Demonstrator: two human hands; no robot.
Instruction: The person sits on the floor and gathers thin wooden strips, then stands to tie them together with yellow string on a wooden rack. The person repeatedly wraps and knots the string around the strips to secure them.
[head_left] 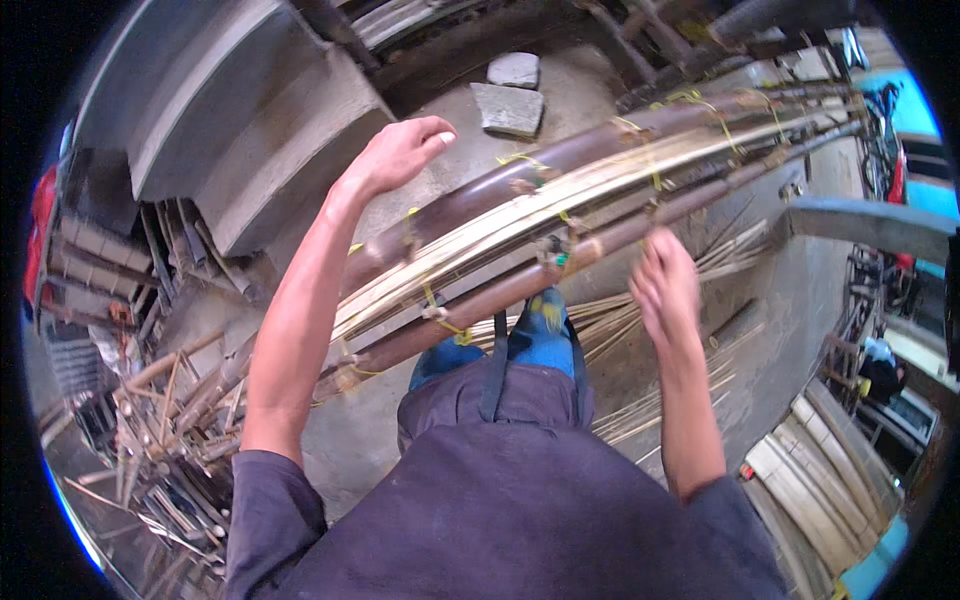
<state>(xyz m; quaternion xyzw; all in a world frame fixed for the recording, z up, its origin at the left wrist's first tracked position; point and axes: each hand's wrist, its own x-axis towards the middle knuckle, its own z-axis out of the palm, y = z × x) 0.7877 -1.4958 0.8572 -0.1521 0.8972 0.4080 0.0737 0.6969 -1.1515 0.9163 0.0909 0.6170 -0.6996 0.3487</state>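
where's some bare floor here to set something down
Bare concrete floor lies between the steps, the two flat stones and the tied bamboo frame. Crowded: split strips under the right hand, and the bamboo offcuts at lower left.

So there's this long bamboo frame (560, 215) running diagonally from lower left up to the far right. Two thick brown poles make up the outer rails, with a bunch of pale split strips packed flat between them, all lashed together at intervals with yellow-green cord. It sits raised off the concrete floor (440, 165), roughly at knee height. The lower rail crosses right over the knees in blue trousers. Underneath and to the right, loose thin bamboo splints (640, 400) lie fanned out on the floor.
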